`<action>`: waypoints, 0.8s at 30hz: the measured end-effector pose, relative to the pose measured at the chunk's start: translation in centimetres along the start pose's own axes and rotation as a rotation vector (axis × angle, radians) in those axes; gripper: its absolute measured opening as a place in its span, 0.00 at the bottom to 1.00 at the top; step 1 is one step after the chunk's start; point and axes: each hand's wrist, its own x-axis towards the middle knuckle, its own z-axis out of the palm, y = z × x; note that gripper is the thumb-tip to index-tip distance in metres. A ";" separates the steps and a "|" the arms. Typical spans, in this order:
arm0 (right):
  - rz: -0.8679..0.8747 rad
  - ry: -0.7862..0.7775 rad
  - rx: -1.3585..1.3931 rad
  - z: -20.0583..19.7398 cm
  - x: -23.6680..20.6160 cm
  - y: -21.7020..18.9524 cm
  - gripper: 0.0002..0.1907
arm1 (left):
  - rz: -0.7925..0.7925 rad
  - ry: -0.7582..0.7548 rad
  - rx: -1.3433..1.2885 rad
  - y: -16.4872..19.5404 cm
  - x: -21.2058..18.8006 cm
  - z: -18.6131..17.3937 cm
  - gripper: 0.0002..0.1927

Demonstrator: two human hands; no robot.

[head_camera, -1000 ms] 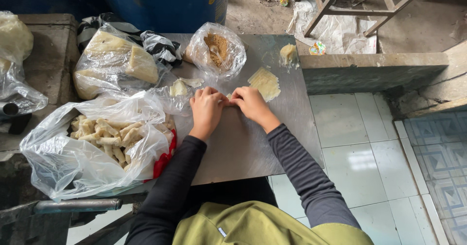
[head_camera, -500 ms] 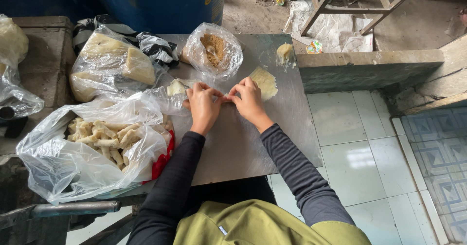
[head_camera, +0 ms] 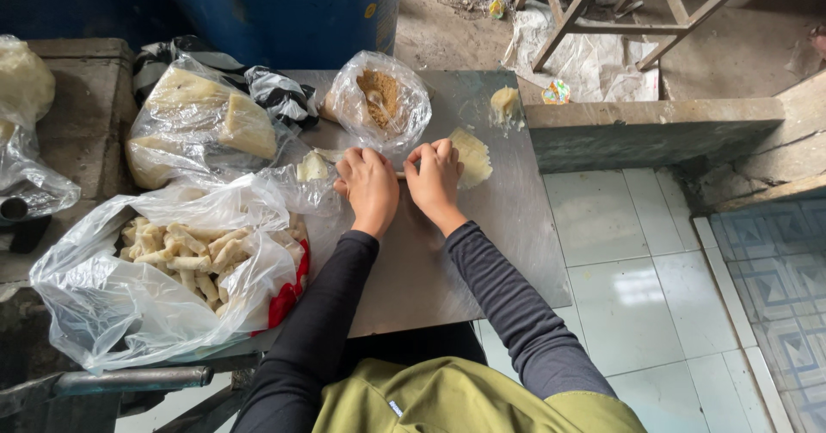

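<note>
On the metal table (head_camera: 430,270), the left hand (head_camera: 370,188) and right hand (head_camera: 434,179) press curled fingers onto a pale, flat dough sheet (head_camera: 471,156), mostly hidden beneath them.

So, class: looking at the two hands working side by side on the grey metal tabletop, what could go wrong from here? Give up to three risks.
1. The flat pale dough sheet lies right beside the right hand; a careless move could tear it.
2. The open clear bag of brown crumbs sits just beyond the left hand and might tip.
3. The big clear plastic bag of pale finished rolls overhangs the grey metal tabletop edge and may slide off.
</note>
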 end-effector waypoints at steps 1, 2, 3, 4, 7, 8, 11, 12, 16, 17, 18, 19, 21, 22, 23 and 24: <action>0.000 0.001 0.005 0.0 0.4 -0.2 0.08 | 0.016 0.021 0.032 0.1 0.4 0.0 0.10; 0.002 0.001 0.009 0.0 0.7 -0.4 0.09 | 0.025 0.024 0.036 0.2 0.7 0.0 0.11; 0.003 0.003 0.013 0.1 1.0 -0.4 0.10 | 0.036 0.029 0.040 0.2 1.0 -0.2 0.13; -0.003 0.033 0.037 0.0 1.3 -0.2 0.08 | 0.045 0.033 0.044 0.2 1.3 -0.4 0.14; -0.039 0.112 0.150 -1.0 2.6 1.6 0.05 | 0.130 0.114 -0.064 -0.8 0.9 -0.4 0.07; -0.061 0.124 0.214 -1.5 2.8 2.8 0.05 | 0.164 0.088 -0.094 -1.1 0.8 -0.5 0.07; -0.095 0.014 0.291 -3.4 2.6 6.3 0.06 | 0.237 0.010 -0.150 -1.8 0.2 -0.4 0.10; -0.104 -0.046 0.296 -3.9 2.4 7.2 0.08 | 0.248 -0.005 -0.147 -1.9 0.1 -0.3 0.11; -0.120 -0.235 0.217 -4.6 0.3 8.9 0.14 | 0.261 0.000 -0.025 -0.8 0.2 -1.0 0.08; -0.176 -0.211 0.170 -4.4 -0.2 8.8 0.13 | 0.293 0.001 -0.001 -0.5 -0.1 -1.8 0.09; -0.237 -0.187 0.123 -4.2 -0.5 8.9 0.12 | 0.321 0.002 0.024 -0.1 -0.7 -3.1 0.10; -0.269 -0.176 0.097 -3.9 -0.7 8.9 0.10 | 0.349 0.006 0.050 0.1 -1.2 -4.7 0.11; -0.326 -0.147 0.046 -3.4 -0.8 9.0 0.06 | 0.352 0.023 0.024 0.4 -2.9 -8.8 0.10; -0.329 -0.154 0.040 -3.2 -0.8 9.2 0.06 | 0.361 0.029 0.027 0.2 -3.9 -11.3 0.10; -0.329 -0.157 0.033 -3.0 -0.8 9.3 0.06 | 0.374 0.032 0.029 -0.4 -4.8 -14.0 0.09; -0.324 -0.162 0.023 -2.9 -0.8 9.5 0.06 | 0.350 0.042 0.089 -1.0 -5.6 -16.7 0.09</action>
